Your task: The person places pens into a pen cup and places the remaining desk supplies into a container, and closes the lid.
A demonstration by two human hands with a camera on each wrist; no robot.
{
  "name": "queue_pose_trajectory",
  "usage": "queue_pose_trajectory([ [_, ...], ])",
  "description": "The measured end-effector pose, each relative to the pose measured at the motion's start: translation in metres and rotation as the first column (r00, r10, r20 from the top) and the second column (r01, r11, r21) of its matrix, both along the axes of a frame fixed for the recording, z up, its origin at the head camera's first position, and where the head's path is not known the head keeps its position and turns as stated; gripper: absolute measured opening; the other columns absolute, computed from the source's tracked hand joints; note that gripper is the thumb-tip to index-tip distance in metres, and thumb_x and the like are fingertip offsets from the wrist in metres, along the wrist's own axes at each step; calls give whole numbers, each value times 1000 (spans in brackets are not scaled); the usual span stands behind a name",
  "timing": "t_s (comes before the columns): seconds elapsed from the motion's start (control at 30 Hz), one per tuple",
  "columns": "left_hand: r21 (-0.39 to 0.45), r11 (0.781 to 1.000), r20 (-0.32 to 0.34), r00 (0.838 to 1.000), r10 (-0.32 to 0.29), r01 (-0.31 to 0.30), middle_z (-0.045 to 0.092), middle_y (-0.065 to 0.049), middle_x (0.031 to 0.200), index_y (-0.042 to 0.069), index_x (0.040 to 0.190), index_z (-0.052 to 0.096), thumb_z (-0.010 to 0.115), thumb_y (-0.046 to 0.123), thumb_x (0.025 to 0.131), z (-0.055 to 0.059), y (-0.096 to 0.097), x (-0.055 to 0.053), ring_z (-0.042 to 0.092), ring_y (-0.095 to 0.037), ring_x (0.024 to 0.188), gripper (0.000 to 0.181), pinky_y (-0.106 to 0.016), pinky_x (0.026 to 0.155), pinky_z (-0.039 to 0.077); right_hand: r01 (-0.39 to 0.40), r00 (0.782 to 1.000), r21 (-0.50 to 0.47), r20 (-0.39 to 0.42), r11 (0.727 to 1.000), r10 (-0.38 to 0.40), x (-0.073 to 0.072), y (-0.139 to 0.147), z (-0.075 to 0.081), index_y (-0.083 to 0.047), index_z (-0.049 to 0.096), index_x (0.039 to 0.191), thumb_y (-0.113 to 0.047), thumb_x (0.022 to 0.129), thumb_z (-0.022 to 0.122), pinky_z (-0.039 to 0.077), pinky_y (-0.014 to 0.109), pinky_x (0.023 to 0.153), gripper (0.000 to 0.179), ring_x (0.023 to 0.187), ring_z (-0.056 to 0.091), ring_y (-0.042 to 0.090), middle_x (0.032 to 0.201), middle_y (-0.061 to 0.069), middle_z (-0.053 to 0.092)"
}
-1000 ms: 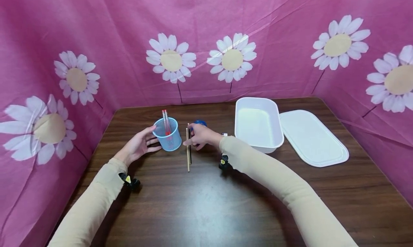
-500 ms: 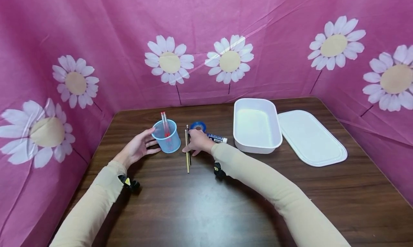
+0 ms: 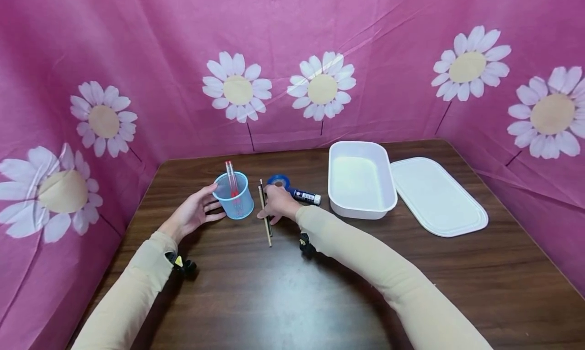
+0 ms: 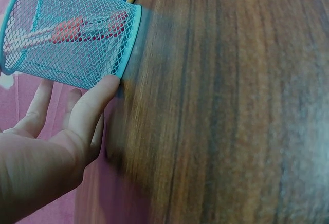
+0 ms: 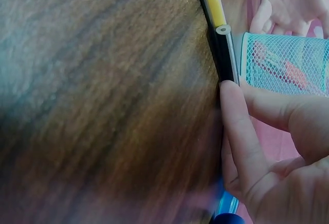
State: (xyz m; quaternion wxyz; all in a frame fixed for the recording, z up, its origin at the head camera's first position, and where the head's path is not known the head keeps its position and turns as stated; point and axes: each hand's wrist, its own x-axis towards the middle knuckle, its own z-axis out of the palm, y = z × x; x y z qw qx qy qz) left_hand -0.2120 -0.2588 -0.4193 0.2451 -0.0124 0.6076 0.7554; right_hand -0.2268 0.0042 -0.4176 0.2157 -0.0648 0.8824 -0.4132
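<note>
Blue cup [image 3: 247,200], left fingers [image 4: 91,103] spread at its edge, gap, right fingers [image 5: 239,126] seemingly pinching pencils [image 5: 224,54]

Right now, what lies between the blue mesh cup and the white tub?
Head view: two pencils, right hand on them, blue roll, white-capped tube.

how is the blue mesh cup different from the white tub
The mesh cup is round and light blue; the white tub is rectangular with rounded corners. The mesh cup has see-through walls, while the white tub's walls are solid. The mesh cup holds pens with red ends, while nothing shows inside the white tub. Both are open at the top.
</note>
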Motion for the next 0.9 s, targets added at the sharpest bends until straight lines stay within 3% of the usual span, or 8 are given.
queue_pose_trajectory([
  [0.13, 4, 1000, 0, 1000, 2, -2, 65, -3, 124, 15, 128, 51, 52, 41, 106, 1, 1, -1, 53, -27, 124, 34, -52, 106, 48, -8, 1000, 12, -1, 1000, 8, -3, 0, 1, 0, 42, 149, -5, 79, 88, 60, 32, 49, 84, 59, 69, 22, 99, 12, 59],
  [0.23, 3, 1000, 4, 1000, -4, 4, 64, -3, 124, 14, 127, 51, 52, 41, 106, 1, 1, -1, 53, -28, 125, 34, -53, 106, 47, -8, 1000, 12, 3, 1000, 8, -3, 1, 0, 0, 42, 149, -4, 78, 88, 60, 32, 49, 85, 54, 69, 22, 98, 11, 59],
  [0.5, -3, 1000, 0, 1000, -1, 1, 63, -3, 125, 15, 128, 51, 50, 41, 107, 2, -3, 1, 52, -28, 125, 33, -52, 106, 48, -13, 999, -37, 43, 999, 14, -6, 0, 2, -2, 38, 153, 2, 80, 85, 61, 34, 51, 87, 65, 68, 23, 95, 13, 60],
  [0.9, 3, 1000, -2, 1000, -4, 4, 63, -3, 126, 16, 128, 49, 51, 41, 106, 1, -1, 0, 54, -26, 123, 33, -52, 107, 47, -9, 995, -46, 98, 999, 13, -9, 5, 6, -1, 43, 149, 13, 78, 78, 61, 36, 52, 80, 64, 66, 24, 82, 16, 63],
])
